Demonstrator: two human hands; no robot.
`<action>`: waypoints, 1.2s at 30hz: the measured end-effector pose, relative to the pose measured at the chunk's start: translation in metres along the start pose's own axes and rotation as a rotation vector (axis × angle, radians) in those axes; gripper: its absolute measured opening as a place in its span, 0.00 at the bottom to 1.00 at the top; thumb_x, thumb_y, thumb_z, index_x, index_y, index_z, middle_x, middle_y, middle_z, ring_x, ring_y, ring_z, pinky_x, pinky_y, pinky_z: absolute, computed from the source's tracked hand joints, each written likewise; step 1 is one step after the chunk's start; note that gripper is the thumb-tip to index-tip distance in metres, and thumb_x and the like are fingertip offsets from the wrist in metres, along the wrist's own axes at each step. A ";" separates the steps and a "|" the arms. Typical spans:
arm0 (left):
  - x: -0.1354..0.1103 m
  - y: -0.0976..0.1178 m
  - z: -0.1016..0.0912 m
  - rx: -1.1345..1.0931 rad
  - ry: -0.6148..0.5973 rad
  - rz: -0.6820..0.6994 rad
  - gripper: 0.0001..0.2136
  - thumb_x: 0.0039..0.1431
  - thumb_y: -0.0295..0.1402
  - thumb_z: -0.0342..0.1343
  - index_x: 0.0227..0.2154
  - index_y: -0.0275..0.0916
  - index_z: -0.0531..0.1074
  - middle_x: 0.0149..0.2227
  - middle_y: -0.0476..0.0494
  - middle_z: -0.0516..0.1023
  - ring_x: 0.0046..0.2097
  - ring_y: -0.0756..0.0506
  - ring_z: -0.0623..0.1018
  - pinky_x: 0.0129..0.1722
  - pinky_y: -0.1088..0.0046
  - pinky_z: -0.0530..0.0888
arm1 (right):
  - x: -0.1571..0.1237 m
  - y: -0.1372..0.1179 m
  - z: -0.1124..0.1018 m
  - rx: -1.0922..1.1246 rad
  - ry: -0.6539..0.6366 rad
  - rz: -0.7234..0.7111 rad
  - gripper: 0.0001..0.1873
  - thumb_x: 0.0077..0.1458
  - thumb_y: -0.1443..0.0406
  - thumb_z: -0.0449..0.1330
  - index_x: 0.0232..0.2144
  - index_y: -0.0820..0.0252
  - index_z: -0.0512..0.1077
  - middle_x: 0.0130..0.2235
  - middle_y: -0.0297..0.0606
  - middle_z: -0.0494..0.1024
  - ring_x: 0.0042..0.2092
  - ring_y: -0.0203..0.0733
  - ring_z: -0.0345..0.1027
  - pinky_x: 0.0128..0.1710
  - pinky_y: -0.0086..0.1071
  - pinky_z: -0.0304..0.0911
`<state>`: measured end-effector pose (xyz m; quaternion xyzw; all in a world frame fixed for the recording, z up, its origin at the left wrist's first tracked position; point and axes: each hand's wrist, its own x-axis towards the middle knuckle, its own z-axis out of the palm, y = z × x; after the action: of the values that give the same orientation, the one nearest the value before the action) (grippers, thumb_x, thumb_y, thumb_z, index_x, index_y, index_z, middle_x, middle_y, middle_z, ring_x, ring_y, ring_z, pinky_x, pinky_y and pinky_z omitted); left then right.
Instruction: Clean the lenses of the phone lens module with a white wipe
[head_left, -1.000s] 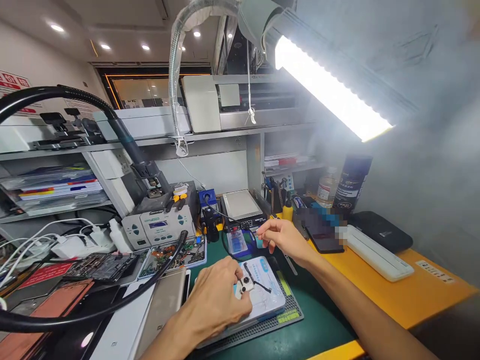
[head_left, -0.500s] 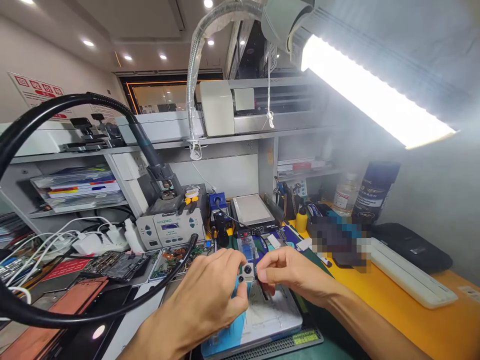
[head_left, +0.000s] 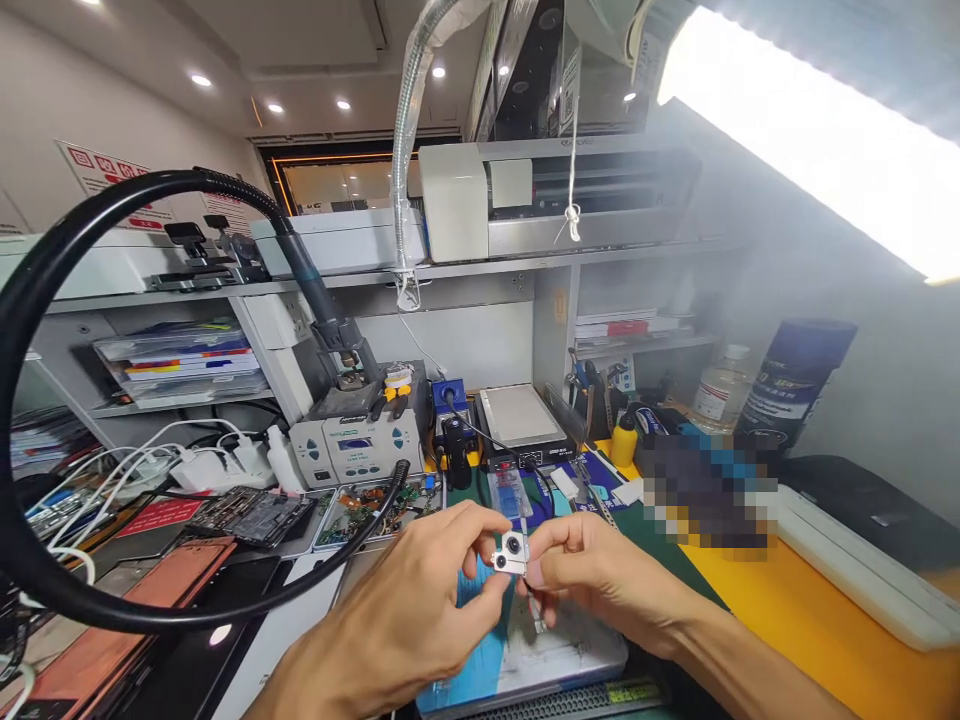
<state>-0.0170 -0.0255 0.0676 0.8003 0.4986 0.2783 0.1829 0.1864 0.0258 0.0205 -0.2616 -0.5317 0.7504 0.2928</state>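
Observation:
A small silver camera module (head_left: 510,553) with two dark lenses is held up between both hands above the bench. My left hand (head_left: 420,610) pinches its left side with thumb and forefinger. From the right, my right hand (head_left: 592,575) pinches the other end, fingers closed. Below them lies an opened phone (head_left: 555,650) on a blue pad (head_left: 469,660) over a dark ridged mat (head_left: 600,692).
A hot-air station (head_left: 358,440) with its black hose (head_left: 67,420) loops at the left. Behind the hands stand a heating plate (head_left: 517,425), a tray of circuit boards (head_left: 367,500), bottles (head_left: 720,385) and a black can (head_left: 791,370). Yellow bench top (head_left: 810,620) runs right.
Both hands came together and lifted the camera module off the phone. The right hand left the area near the heating plate. The view tilted upward slightly.

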 end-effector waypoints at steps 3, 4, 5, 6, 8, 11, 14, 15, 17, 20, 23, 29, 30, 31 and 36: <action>-0.002 -0.003 0.004 -0.164 0.015 -0.093 0.13 0.56 0.30 0.57 0.45 0.47 0.72 0.35 0.52 0.73 0.32 0.50 0.72 0.34 0.73 0.70 | 0.002 0.001 0.005 0.062 0.036 0.013 0.04 0.51 0.71 0.66 0.25 0.65 0.75 0.27 0.34 0.79 0.27 0.34 0.70 0.29 0.29 0.65; -0.002 -0.004 0.007 -0.233 0.024 -0.141 0.14 0.56 0.32 0.57 0.46 0.46 0.71 0.36 0.51 0.72 0.31 0.51 0.71 0.31 0.73 0.71 | 0.003 0.001 0.006 0.079 0.056 0.010 0.04 0.49 0.70 0.66 0.25 0.66 0.75 0.26 0.35 0.78 0.27 0.34 0.70 0.29 0.29 0.64; -0.002 -0.006 0.010 -0.310 0.025 -0.194 0.15 0.57 0.33 0.57 0.48 0.44 0.69 0.37 0.50 0.72 0.29 0.51 0.70 0.28 0.74 0.71 | 0.003 0.001 0.007 0.092 0.077 0.004 0.05 0.49 0.70 0.67 0.24 0.66 0.75 0.26 0.36 0.78 0.27 0.34 0.69 0.29 0.29 0.64; -0.002 -0.008 0.014 -0.388 0.022 -0.244 0.16 0.57 0.36 0.57 0.49 0.42 0.68 0.37 0.49 0.71 0.27 0.52 0.70 0.26 0.75 0.71 | 0.004 0.000 0.008 0.101 0.098 -0.005 0.06 0.48 0.69 0.68 0.24 0.66 0.75 0.25 0.36 0.78 0.27 0.35 0.69 0.30 0.30 0.64; -0.002 -0.011 0.022 -0.535 -0.004 -0.314 0.19 0.57 0.41 0.57 0.49 0.37 0.67 0.37 0.47 0.72 0.23 0.54 0.68 0.20 0.75 0.70 | 0.005 0.001 0.010 0.104 0.146 -0.033 0.07 0.47 0.67 0.69 0.24 0.65 0.75 0.24 0.35 0.77 0.27 0.35 0.68 0.30 0.30 0.63; -0.001 -0.011 0.031 -0.672 -0.013 -0.346 0.18 0.57 0.45 0.57 0.41 0.35 0.69 0.33 0.47 0.74 0.19 0.55 0.67 0.17 0.77 0.67 | 0.007 0.003 0.012 0.078 0.208 -0.072 0.09 0.47 0.64 0.71 0.24 0.65 0.76 0.24 0.36 0.77 0.28 0.35 0.67 0.32 0.30 0.63; -0.001 -0.008 0.035 -0.719 0.046 -0.375 0.15 0.58 0.45 0.56 0.33 0.35 0.71 0.25 0.51 0.71 0.19 0.55 0.66 0.17 0.80 0.64 | 0.007 0.006 0.016 0.039 0.246 -0.082 0.10 0.47 0.63 0.71 0.24 0.65 0.77 0.24 0.37 0.78 0.28 0.36 0.67 0.33 0.30 0.62; -0.001 -0.008 0.036 -0.730 0.064 -0.385 0.15 0.58 0.45 0.56 0.31 0.35 0.71 0.23 0.53 0.70 0.19 0.55 0.66 0.17 0.81 0.64 | 0.007 0.006 0.017 0.026 0.254 -0.082 0.11 0.47 0.62 0.71 0.24 0.65 0.77 0.25 0.37 0.79 0.28 0.36 0.67 0.33 0.30 0.61; 0.000 -0.009 0.038 -0.757 0.086 -0.403 0.14 0.58 0.44 0.56 0.30 0.36 0.71 0.22 0.53 0.70 0.20 0.54 0.66 0.17 0.81 0.64 | 0.006 0.006 0.020 0.004 0.254 -0.078 0.11 0.48 0.62 0.71 0.24 0.65 0.77 0.25 0.38 0.80 0.29 0.37 0.67 0.33 0.30 0.61; -0.001 -0.014 0.038 -0.791 0.102 -0.437 0.15 0.58 0.44 0.56 0.28 0.36 0.70 0.20 0.54 0.68 0.18 0.55 0.65 0.16 0.81 0.63 | 0.005 0.006 0.023 -0.003 0.231 -0.060 0.10 0.47 0.62 0.71 0.25 0.64 0.77 0.25 0.37 0.80 0.28 0.37 0.68 0.33 0.30 0.61; -0.003 -0.019 0.038 -0.810 0.100 -0.466 0.16 0.58 0.45 0.57 0.26 0.35 0.70 0.19 0.55 0.67 0.17 0.56 0.64 0.16 0.81 0.61 | 0.005 0.007 0.025 0.009 0.218 -0.028 0.11 0.46 0.62 0.71 0.27 0.64 0.77 0.25 0.37 0.80 0.28 0.37 0.69 0.32 0.30 0.62; -0.007 -0.022 0.035 -0.806 0.059 -0.486 0.17 0.54 0.46 0.59 0.27 0.35 0.72 0.18 0.54 0.67 0.17 0.55 0.64 0.16 0.81 0.62 | 0.005 0.013 0.023 0.025 0.199 0.017 0.12 0.47 0.61 0.71 0.25 0.66 0.78 0.27 0.42 0.81 0.29 0.40 0.72 0.33 0.33 0.65; -0.007 -0.022 0.035 -0.806 0.052 -0.486 0.17 0.54 0.47 0.60 0.27 0.35 0.72 0.19 0.54 0.67 0.17 0.55 0.64 0.15 0.81 0.62 | 0.005 0.014 0.023 0.033 0.195 0.024 0.12 0.47 0.61 0.71 0.25 0.66 0.78 0.26 0.42 0.81 0.29 0.40 0.72 0.33 0.33 0.65; -0.007 -0.022 0.035 -0.808 0.046 -0.488 0.17 0.53 0.48 0.59 0.27 0.36 0.72 0.19 0.54 0.67 0.17 0.55 0.63 0.15 0.81 0.62 | 0.005 0.014 0.023 0.046 0.192 0.031 0.12 0.48 0.61 0.71 0.24 0.65 0.77 0.26 0.41 0.81 0.29 0.39 0.72 0.33 0.32 0.65; -0.007 -0.023 0.035 -0.798 0.027 -0.510 0.18 0.55 0.49 0.58 0.27 0.37 0.73 0.18 0.54 0.66 0.17 0.54 0.64 0.16 0.80 0.62 | 0.005 0.017 0.024 0.106 0.190 0.069 0.12 0.49 0.60 0.70 0.25 0.65 0.76 0.26 0.42 0.80 0.28 0.38 0.71 0.32 0.32 0.65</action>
<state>-0.0134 -0.0222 0.0254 0.5156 0.5357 0.4048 0.5323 0.1629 0.0091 0.0110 -0.3339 -0.4520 0.7588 0.3293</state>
